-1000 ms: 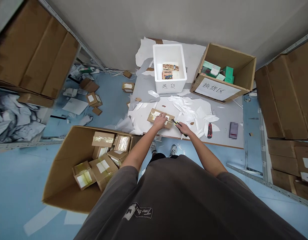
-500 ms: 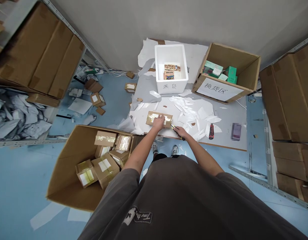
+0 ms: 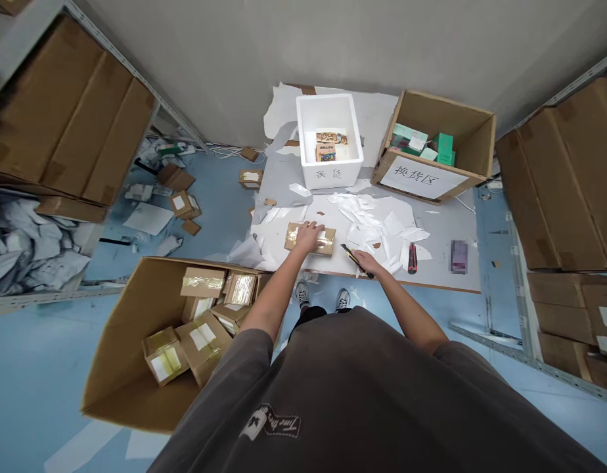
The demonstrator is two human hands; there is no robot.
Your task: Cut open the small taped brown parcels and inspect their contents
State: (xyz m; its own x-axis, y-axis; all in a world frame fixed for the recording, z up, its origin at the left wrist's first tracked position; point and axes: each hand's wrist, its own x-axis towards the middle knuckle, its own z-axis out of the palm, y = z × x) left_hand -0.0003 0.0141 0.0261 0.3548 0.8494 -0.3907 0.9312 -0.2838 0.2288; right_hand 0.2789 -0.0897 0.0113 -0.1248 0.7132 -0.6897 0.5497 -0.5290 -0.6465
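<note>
A small taped cardboard box (image 3: 326, 242) lies near the front of the table, flat on its papers. My left hand (image 3: 309, 235) grips it from above, with its fingers over the top and far edge. To the right, my right hand (image 3: 367, 260) is closed around a yellow-and-black utility knife (image 3: 353, 256). The knife points up and left toward the box, with a gap between its tip and the cardboard. White paper scraps (image 3: 367, 223) lie beyond my right hand. A red-and-black tool (image 3: 412, 258) rests to its right.
A white foam box (image 3: 333, 176) and a large carton (image 3: 422, 177) with green boxes stand at the table's back. A big open carton (image 3: 113, 355) holding several parcels stands at left. Loose parcels (image 3: 185, 205) lie on the floor; shelves with cartons (image 3: 554, 190) flank both sides.
The knife in my right hand has moved right, away from the small box. My left hand has shifted slightly up on the box. The whole view has swung a little.
</note>
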